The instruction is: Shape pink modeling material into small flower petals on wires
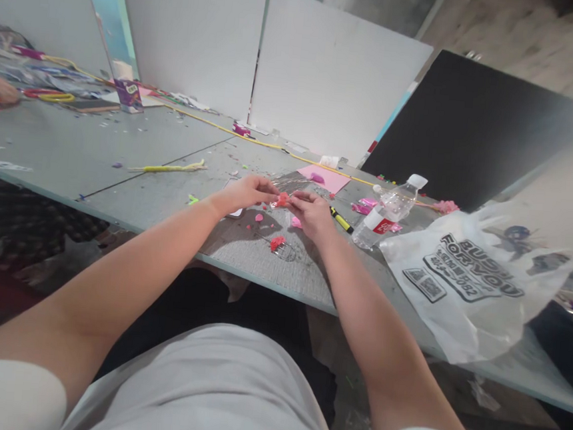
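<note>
So a little red piece (282,200) is sitting mid-frame, with the left hand (248,193) pinching its left side and the right hand (314,213) pinching its right, so neither's really nearer. Long axis? Too small to tell. Another red clump (277,243) is lying just below on the table (157,197); a bottle (381,222) is standing off right.

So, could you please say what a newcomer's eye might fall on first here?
The big printed white bag probably stands out first, at the picture's right. Then perhaps come the clear bottle just left of it, and the small red piece held between the left hand and right hand.
</note>
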A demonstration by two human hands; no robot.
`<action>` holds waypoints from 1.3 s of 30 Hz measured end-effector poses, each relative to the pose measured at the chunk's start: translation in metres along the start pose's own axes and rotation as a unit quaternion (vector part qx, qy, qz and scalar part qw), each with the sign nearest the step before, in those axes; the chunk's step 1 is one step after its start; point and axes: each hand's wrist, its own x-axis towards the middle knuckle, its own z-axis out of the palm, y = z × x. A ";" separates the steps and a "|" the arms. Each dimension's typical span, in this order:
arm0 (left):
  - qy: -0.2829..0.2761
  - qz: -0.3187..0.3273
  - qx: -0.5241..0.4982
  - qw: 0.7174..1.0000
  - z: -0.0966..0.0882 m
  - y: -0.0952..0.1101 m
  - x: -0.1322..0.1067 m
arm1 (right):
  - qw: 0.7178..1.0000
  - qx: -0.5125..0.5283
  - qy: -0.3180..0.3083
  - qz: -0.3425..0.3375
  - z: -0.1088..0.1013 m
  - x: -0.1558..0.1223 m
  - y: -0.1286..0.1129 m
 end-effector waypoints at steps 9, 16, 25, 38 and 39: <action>0.010 -0.015 0.017 1.000 0.001 0.003 -0.002 | 0.996 0.052 0.042 0.053 -0.005 0.002 0.001; 0.015 -0.020 0.023 0.999 0.000 -0.004 0.001 | 0.995 0.064 0.054 0.058 -0.003 0.003 -0.001; 0.021 -0.018 0.034 0.999 0.001 -0.005 0.003 | 0.995 0.051 0.063 0.052 -0.005 0.005 0.002; 0.000 0.077 0.209 0.975 0.010 -0.010 0.005 | 0.999 -0.022 0.031 -0.033 0.000 0.003 0.006; -0.004 0.086 0.231 0.969 0.011 -0.012 0.007 | 0.998 -0.027 0.039 -0.035 -0.002 0.005 0.007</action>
